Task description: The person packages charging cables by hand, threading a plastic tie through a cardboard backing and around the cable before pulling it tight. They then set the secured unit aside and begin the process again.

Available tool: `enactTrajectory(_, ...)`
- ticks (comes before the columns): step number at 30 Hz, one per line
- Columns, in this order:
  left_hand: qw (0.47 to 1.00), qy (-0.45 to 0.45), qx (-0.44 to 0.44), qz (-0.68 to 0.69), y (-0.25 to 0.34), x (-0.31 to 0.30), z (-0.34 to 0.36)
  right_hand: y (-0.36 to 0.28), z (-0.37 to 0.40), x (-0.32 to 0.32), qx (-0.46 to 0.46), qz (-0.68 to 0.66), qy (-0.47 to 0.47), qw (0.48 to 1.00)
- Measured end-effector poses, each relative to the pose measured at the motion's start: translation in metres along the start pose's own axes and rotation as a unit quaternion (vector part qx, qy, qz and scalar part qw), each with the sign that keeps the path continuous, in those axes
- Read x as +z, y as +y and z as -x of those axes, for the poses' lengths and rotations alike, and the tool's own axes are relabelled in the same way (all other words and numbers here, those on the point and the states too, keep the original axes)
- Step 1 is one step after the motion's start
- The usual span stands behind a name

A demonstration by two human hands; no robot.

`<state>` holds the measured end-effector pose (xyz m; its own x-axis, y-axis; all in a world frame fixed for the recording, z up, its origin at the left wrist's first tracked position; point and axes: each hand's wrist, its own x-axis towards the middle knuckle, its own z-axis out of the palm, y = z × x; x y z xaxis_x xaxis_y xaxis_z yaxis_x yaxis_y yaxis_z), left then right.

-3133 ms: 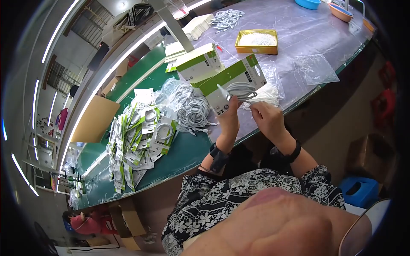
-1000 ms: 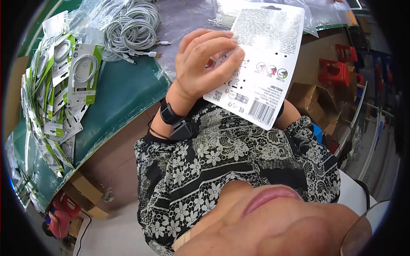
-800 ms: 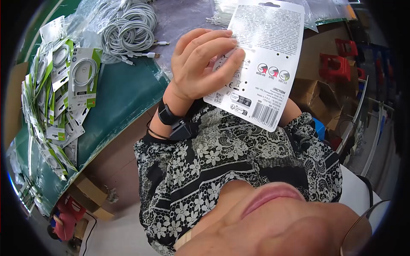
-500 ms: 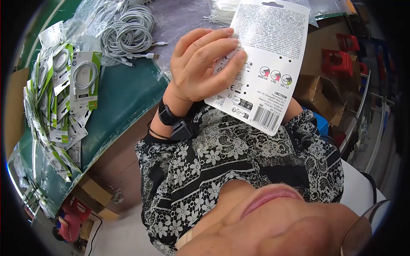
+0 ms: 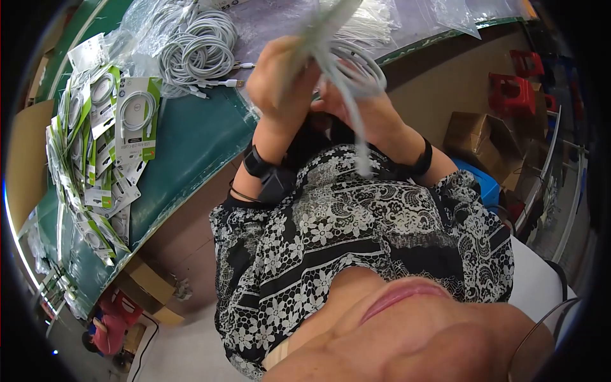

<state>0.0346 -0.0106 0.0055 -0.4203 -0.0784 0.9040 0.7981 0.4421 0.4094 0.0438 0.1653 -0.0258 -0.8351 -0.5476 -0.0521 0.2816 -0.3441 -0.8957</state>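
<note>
My left hand [image 5: 280, 79], wearing a black wristband device, is closed on a blurred printed package card [image 5: 328, 25], turned nearly edge-on. A light grey coiled cable [image 5: 366, 71] shows beside the card, against my right hand [image 5: 375, 118]. The right fingers curl in at the coil, partly hidden by it. One pale, motion-smeared strand hangs down in front of my lap. Both hands are close together above the patterned black-and-white top [image 5: 356, 210].
Carded cables [image 5: 137, 121] lie piled on the green table [image 5: 197, 134] at left. Loose coiled cables [image 5: 197, 48] and clear plastic sit behind them. White strips [image 5: 366, 22] lie at the back. Cardboard boxes [image 5: 480, 143] and red stools [image 5: 512, 95] stand at right. Another person [image 5: 108, 331] is far lower left.
The card's printed back faced me; now it is turned edge-on and raised, and the coiled cable shows. My right hand has come into view from behind it.
</note>
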Motion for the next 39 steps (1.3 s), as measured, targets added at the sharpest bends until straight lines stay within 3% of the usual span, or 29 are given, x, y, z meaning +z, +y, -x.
enactTrajectory(3,0.974,0.040,-0.215,0.057,-0.004,0.005,0.010,0.000,0.008,0.001,-0.008,0.021,-0.007,1.000)
enactTrajectory(6,0.895,0.078,-0.423,0.120,-0.006,0.016,0.025,-0.027,0.004,0.026,-0.030,0.091,0.042,0.995)
enactTrajectory(8,0.867,0.109,-0.445,0.197,-0.014,0.024,0.035,-0.033,0.003,0.029,-0.042,0.127,0.067,0.989)
enactTrajectory(9,0.832,0.139,-0.462,0.272,-0.017,0.027,0.039,-0.033,-0.001,0.026,-0.139,0.250,0.051,0.957)
enactTrajectory(10,0.791,0.169,-0.476,0.344,-0.017,0.028,0.040,-0.032,-0.006,0.022,-0.232,0.367,0.034,0.900)
enactTrajectory(11,0.793,0.169,-0.476,0.342,-0.015,0.028,0.040,-0.031,-0.012,0.018,-0.320,0.474,0.017,0.820)
enactTrajectory(12,0.784,0.176,-0.478,0.354,-0.013,0.029,0.040,-0.031,-0.017,0.016,-0.322,0.472,0.017,0.821)
enactTrajectory(15,0.767,0.193,-0.484,0.375,-0.005,0.028,0.039,-0.036,-0.031,0.010,-0.408,0.535,0.061,0.738)
enactTrajectory(16,0.769,0.182,-0.487,0.372,-0.003,0.026,0.040,-0.037,-0.033,0.010,-0.408,0.533,0.061,0.739)
enactTrajectory(19,0.773,0.158,-0.493,0.366,0.001,0.024,0.042,-0.040,-0.035,0.008,-0.373,0.656,0.096,0.650)
enactTrajectory(23,0.765,0.149,-0.487,0.395,-0.001,0.026,0.050,-0.043,-0.040,0.005,-0.393,0.687,0.077,0.607)
enactTrajectory(28,0.740,0.148,-0.504,0.420,0.000,0.028,0.058,-0.037,-0.046,-0.012,-0.390,0.685,0.039,0.615)
enactTrajectory(31,0.729,0.147,-0.510,0.433,-0.003,0.031,0.065,-0.031,-0.044,-0.011,-0.369,0.640,0.008,0.674)
enactTrajectory(36,0.755,0.113,-0.514,0.391,-0.005,0.031,0.069,-0.023,-0.041,-0.005,-0.365,0.595,0.017,0.716)
enactTrajectory(39,0.757,0.127,-0.525,0.368,-0.005,0.032,0.066,-0.028,-0.037,0.002,-0.148,0.393,0.071,0.905)
